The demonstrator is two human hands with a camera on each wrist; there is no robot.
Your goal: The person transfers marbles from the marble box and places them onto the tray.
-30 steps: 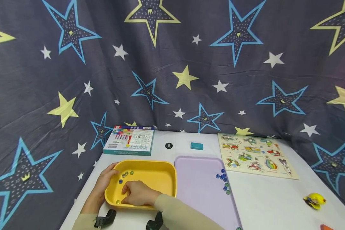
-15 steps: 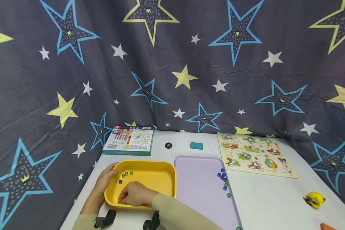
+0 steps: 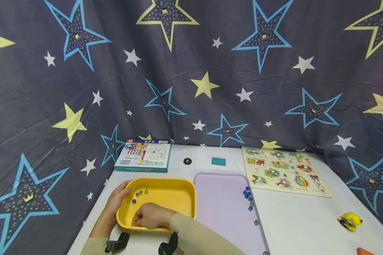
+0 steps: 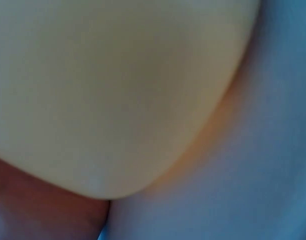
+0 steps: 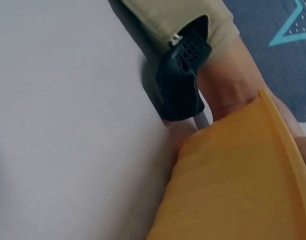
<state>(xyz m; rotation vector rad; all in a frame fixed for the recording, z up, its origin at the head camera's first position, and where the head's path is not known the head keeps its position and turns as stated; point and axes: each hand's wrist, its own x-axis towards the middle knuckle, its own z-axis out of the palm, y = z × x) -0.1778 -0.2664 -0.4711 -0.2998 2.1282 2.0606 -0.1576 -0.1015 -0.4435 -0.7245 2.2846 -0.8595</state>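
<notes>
My left hand [image 3: 115,199] grips the left rim of a yellow tray [image 3: 178,193]; its wall fills much of the blurred left wrist view. Inside the tray my right hand [image 3: 151,215] reaches down to the front left corner, fingers curled and fingertips low at the floor. The clear marble seen there earlier is covered by these fingers. A blue marble [image 3: 134,201] and several greenish glass marbles [image 3: 141,192] lie near the tray's back left. The right wrist view shows the tray's outer side [image 5: 233,185], with the left forearm [image 5: 230,80] behind it.
A lilac tray [image 3: 220,205] stands to the right, with several blue marbles [image 3: 246,193] and a few green ones along its right edge. Behind are a flat box [image 3: 143,156], a black disc [image 3: 187,161], a teal block [image 3: 218,161] and a picture puzzle board [image 3: 284,171]. A yellow toy [image 3: 350,221] sits far right.
My right hand has shifted slightly left and now covers the marble in the front left corner. One green marble in the lilac tray has rolled toward the front. The left hand holds still.
</notes>
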